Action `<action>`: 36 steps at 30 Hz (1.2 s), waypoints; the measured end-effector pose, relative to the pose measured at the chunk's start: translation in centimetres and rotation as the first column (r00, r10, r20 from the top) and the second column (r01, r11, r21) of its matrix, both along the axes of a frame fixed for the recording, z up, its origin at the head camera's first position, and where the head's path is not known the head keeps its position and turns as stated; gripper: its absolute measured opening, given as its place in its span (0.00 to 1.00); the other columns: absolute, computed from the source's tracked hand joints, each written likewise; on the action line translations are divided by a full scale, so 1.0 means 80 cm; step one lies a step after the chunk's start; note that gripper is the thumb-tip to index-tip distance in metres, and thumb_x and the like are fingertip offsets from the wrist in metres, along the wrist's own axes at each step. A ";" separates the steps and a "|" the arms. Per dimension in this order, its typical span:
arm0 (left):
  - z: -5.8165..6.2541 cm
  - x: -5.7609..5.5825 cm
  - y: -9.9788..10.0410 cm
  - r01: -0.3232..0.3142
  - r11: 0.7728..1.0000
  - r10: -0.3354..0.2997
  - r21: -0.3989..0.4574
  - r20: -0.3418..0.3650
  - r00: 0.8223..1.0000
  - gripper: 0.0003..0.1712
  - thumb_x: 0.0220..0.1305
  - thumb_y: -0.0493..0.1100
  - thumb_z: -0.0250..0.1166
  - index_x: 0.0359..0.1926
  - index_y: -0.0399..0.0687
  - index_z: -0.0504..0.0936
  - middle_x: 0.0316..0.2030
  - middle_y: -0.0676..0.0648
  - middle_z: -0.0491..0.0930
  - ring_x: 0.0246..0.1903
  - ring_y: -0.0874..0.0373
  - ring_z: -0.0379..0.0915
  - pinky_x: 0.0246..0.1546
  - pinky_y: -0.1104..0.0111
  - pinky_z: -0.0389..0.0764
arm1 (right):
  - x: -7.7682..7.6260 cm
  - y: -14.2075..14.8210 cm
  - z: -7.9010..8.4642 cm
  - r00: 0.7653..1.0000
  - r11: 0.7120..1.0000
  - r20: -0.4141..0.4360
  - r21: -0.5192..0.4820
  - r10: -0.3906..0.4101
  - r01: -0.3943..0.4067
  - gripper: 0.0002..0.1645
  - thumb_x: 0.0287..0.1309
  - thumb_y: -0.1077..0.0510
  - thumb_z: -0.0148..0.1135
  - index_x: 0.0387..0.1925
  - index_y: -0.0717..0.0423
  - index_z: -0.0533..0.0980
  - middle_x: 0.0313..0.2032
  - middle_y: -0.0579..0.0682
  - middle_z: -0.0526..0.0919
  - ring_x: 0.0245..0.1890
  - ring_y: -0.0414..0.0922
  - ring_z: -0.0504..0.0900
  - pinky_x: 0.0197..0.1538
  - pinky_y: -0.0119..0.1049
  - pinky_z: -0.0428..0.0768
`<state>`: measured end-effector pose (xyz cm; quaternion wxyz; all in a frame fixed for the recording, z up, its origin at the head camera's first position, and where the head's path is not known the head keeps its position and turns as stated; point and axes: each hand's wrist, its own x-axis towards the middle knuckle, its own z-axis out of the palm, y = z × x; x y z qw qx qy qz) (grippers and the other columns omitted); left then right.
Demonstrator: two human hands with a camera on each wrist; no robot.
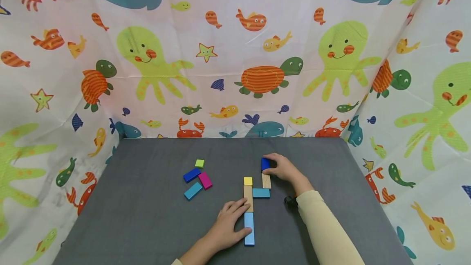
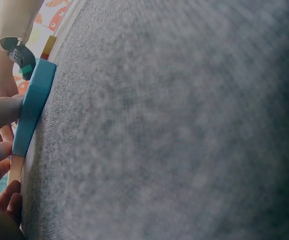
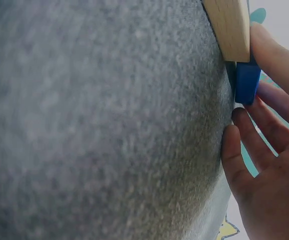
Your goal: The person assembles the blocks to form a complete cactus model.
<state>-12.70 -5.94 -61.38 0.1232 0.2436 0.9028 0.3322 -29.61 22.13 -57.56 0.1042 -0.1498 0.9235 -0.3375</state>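
On the grey cloth lies a flat row of blocks: a yellow cube, a long wooden block and a long light blue block. My left hand lies at this row, its thumb touching the light blue block and its relaxed fingers at the long wooden block. A teal block branches off to the right. Beyond its outer end is a short wooden block. My right hand pinches a dark blue block at the short wooden block's far end, with the other fingers spread.
Left of the row lie several loose blocks: a green cube, a blue block, a magenta block and another teal block. A curtain with sea animals rises behind the grey table and along both sides.
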 end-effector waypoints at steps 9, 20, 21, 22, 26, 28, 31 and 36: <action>-0.002 -0.001 -0.001 -0.001 1.000 0.001 0.014 0.001 1.000 0.41 0.71 0.68 0.64 0.80 0.62 0.69 0.81 0.56 0.61 0.72 0.47 0.59 0.65 0.37 0.68 | -0.001 0.001 0.000 0.999 1.000 -0.011 0.000 0.031 -0.031 0.40 0.66 0.49 0.75 0.73 0.58 0.73 0.72 0.65 0.74 0.72 0.66 0.70 0.72 0.66 0.69; 0.000 0.001 -0.002 0.012 1.000 -0.011 0.019 -0.034 0.999 0.41 0.73 0.67 0.64 0.79 0.59 0.69 0.81 0.53 0.62 0.70 0.45 0.60 0.63 0.37 0.69 | 0.004 -0.001 0.001 0.998 0.999 -0.060 -0.036 -0.005 0.003 0.30 0.78 0.52 0.60 0.74 0.59 0.72 0.72 0.63 0.74 0.74 0.64 0.70 0.74 0.63 0.67; 0.001 0.002 -0.002 0.013 1.000 -0.012 0.016 -0.038 0.999 0.41 0.73 0.67 0.63 0.79 0.59 0.69 0.81 0.53 0.62 0.70 0.45 0.60 0.63 0.37 0.70 | 0.007 -0.001 0.002 0.997 0.999 -0.070 -0.042 -0.016 0.013 0.30 0.78 0.53 0.60 0.74 0.59 0.71 0.72 0.63 0.74 0.74 0.63 0.70 0.74 0.63 0.67; 0.001 0.002 -0.002 0.013 1.000 -0.013 0.017 -0.036 0.999 0.41 0.73 0.67 0.63 0.79 0.59 0.69 0.81 0.53 0.62 0.70 0.45 0.60 0.63 0.37 0.70 | 0.010 -0.002 0.004 0.996 0.999 -0.085 -0.044 -0.020 0.017 0.30 0.77 0.54 0.61 0.74 0.59 0.72 0.72 0.63 0.74 0.73 0.63 0.72 0.73 0.63 0.68; 0.001 0.002 -0.001 0.009 1.000 -0.009 0.017 -0.027 1.000 0.41 0.73 0.68 0.63 0.79 0.59 0.69 0.81 0.53 0.62 0.71 0.46 0.60 0.64 0.37 0.69 | 0.029 -0.005 0.012 0.989 1.000 -0.146 -0.016 0.013 -0.016 0.32 0.74 0.55 0.66 0.73 0.60 0.73 0.71 0.64 0.75 0.71 0.65 0.74 0.71 0.64 0.71; 0.001 0.002 0.000 0.004 1.000 -0.004 0.018 -0.021 1.000 0.41 0.72 0.67 0.64 0.79 0.58 0.69 0.81 0.53 0.61 0.71 0.46 0.60 0.64 0.37 0.69 | 0.039 -0.006 0.015 0.987 0.999 -0.155 0.005 0.035 -0.035 0.32 0.73 0.55 0.67 0.73 0.61 0.73 0.72 0.65 0.74 0.72 0.65 0.73 0.71 0.65 0.71; 0.003 0.003 0.001 -0.006 1.000 0.007 0.016 -0.006 1.000 0.41 0.72 0.66 0.65 0.79 0.59 0.69 0.82 0.52 0.59 0.72 0.44 0.59 0.66 0.36 0.67 | 0.052 -0.006 0.014 0.989 0.998 -0.137 0.050 0.054 -0.048 0.33 0.72 0.54 0.68 0.73 0.60 0.73 0.74 0.65 0.71 0.74 0.67 0.68 0.72 0.67 0.67; 0.007 -0.001 0.001 -0.034 0.998 0.032 0.049 0.029 0.999 0.41 0.71 0.63 0.68 0.80 0.60 0.69 0.84 0.48 0.51 0.73 0.42 0.59 0.68 0.34 0.67 | 0.068 -0.004 0.006 0.996 0.991 -0.058 0.117 0.065 -0.058 0.37 0.70 0.53 0.69 0.76 0.58 0.71 0.78 0.63 0.65 0.77 0.69 0.62 0.74 0.68 0.63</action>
